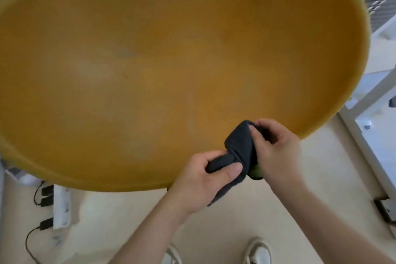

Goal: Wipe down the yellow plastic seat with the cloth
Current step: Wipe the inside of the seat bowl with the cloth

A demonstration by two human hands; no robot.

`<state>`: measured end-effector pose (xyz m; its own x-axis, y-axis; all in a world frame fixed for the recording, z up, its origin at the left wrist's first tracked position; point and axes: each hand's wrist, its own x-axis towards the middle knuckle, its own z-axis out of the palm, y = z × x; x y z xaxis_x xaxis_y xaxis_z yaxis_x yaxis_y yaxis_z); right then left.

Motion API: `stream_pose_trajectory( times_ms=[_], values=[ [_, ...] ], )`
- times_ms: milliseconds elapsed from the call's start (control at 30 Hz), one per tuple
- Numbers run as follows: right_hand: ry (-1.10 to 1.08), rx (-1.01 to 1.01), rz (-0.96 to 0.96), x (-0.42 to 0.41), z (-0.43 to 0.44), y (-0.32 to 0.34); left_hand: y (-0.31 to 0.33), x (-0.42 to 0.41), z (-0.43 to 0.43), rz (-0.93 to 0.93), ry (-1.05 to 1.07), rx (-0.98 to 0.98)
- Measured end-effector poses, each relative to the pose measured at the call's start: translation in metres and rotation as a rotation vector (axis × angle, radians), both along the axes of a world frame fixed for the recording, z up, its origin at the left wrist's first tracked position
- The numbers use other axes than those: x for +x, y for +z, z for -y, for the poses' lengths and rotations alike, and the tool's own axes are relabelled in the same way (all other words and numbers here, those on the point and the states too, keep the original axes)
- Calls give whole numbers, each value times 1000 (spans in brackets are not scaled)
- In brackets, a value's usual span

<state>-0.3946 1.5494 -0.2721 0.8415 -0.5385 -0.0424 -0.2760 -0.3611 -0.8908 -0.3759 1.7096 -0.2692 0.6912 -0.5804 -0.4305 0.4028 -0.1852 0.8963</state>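
Yellow plastic seat (171, 66) fills most of the view, seen from above; dark cloth (240, 148) bunched over its near rim; left hand (205, 176) grips the cloth's lower end, thumb across it; right hand (276, 146) pinches the upper fold; a bit of green shows beneath.

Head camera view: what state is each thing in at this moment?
yellow seat: faint grey smudge near its middle
cloth: bunched, held over the seat's near rim
left hand: grips one end of the cloth
right hand: pinches the other end
power strip: on the floor, plugs in
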Motion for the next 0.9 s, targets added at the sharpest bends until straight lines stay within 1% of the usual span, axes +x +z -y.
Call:
stream_pose_trajectory(
  times_ms=[67,100,167,200,267,300,333,400,433,467,533,567,633,700,733,800,833,900],
  values=[
    [78,-184,82,9,7,-31,-28,4,8,116,8,17],
    [112,-306,105,13,12,-47,-43,6,10,202,-3,64],
    [223,-544,126,20,20,-71,-74,14,9,454,-73,259],
    [334,-608,92,22,20,-81,-86,19,7,610,-126,384],
    [619,-614,-69,27,14,-101,-105,26,0,866,-203,594],
    [749,-617,-179,29,10,-114,-114,28,-4,947,-240,678],
    [854,-699,-278,31,4,-127,-121,28,-8,997,-285,767],
    [940,-905,-345,38,-5,-151,-134,28,-16,1020,-351,908],
    [941,-951,-361,43,-7,-156,-138,29,-19,1022,-356,946],
    [935,-935,-367,48,-10,-157,-140,30,-22,1021,-360,963],
    [944,-839,-297,52,-14,-153,-136,32,-25,975,-377,960],
    [952,-828,-254,53,-14,-149,-134,33,-27,944,-395,952],
    [943,-841,-269,55,-2,-143,-132,33,-33,923,-432,933],
    [850,-877,-427,57,23,-139,-134,31,-42,972,-495,938],
    [764,-913,-468,57,38,-140,-136,29,-46,1013,-534,950],
    [603,-1040,-448,58,63,-147,-142,24,-54,1093,-587,977],
    [570,-1059,-438,58,63,-147,-144,24,-58,1128,-604,988],
    [611,-984,-460,57,36,-149,-144,25,-66,1175,-585,992]
  ],
)
